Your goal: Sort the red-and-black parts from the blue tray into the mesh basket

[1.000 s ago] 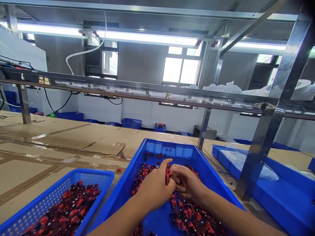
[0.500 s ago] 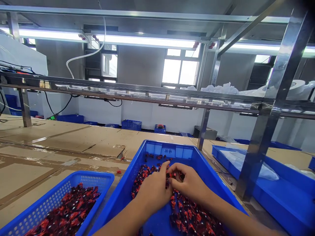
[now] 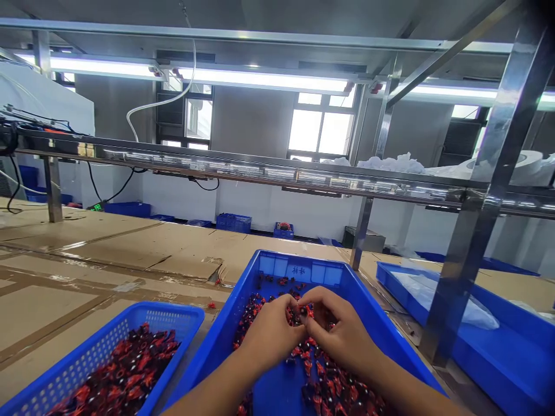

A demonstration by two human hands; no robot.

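Both my hands are inside a deep blue plastic tray (image 3: 299, 261), cupped together above a loose heap of small red-and-black wrapped sweets (image 3: 333, 384). My left hand (image 3: 271, 332) and my right hand (image 3: 342, 329) meet at the fingertips. A few of the wrapped sweets (image 3: 302, 315) show between my fingers, and others are hidden by my palms. To the lower left, a blue perforated basket (image 3: 173, 316) is heaped with similar wrapped sweets (image 3: 117, 370).
Cardboard sheets (image 3: 108, 254) cover the bench around the tray. A steel rack upright (image 3: 459, 289) stands to the right, beside a blue tray lined with white plastic (image 3: 433, 300). Blue crates (image 3: 234, 222) sit along the far wall.
My hands have drawn closer, now cupped with fingertips meeting over the heap. The camera view has shifted slightly, moving the trays a little lower and to the right.
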